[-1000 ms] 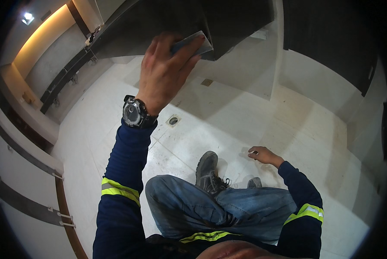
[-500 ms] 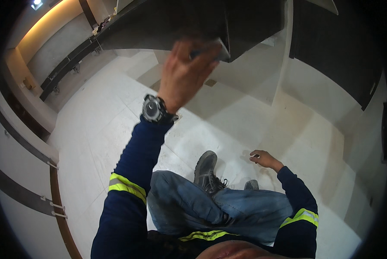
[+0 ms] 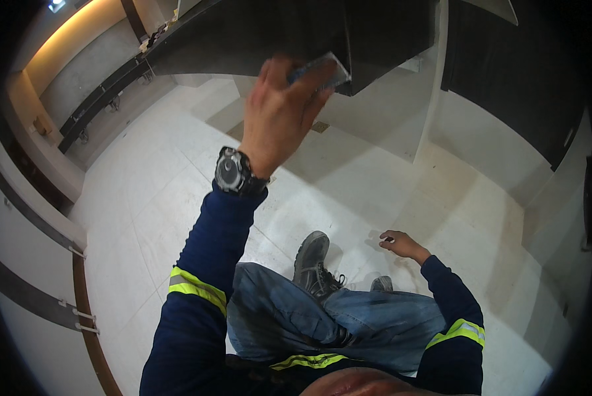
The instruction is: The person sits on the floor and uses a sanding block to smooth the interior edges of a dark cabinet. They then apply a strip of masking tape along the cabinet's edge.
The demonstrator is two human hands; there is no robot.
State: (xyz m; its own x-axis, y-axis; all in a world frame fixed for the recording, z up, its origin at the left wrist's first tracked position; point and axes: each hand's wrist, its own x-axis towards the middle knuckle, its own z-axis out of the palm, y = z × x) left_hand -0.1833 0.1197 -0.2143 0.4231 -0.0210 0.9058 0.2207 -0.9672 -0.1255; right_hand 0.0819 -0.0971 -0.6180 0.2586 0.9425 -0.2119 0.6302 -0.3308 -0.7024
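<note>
My left hand point(image 3: 277, 119), with a watch point(image 3: 232, 169) at its wrist, is raised and grips a flat rectangular block point(image 3: 337, 72) with a bluish-grey face and a pale edge. The block lies against or just before the lower part of a dark panel point(image 3: 256, 43), beside a vertical seam; whether they touch cannot be made out. Low over the floor at the right, my right hand point(image 3: 403, 245) has its fingers curled together. Something small and whitish point(image 3: 389, 239) shows between the fingertips, too small to name.
I sit with my legs crossed on pale floor tiles point(image 3: 157, 191), a dark work shoe point(image 3: 312, 261) in front. A drain cover point(image 3: 320, 127) lies beneath the panel. Another dark panel point(image 3: 514, 79) hangs at the right. White doors point(image 3: 32, 231) with handles stand at the left.
The block has tilted and moved slightly up and left at the dark panel, and its face shows more plainly. My right hand stays almost where it was.
</note>
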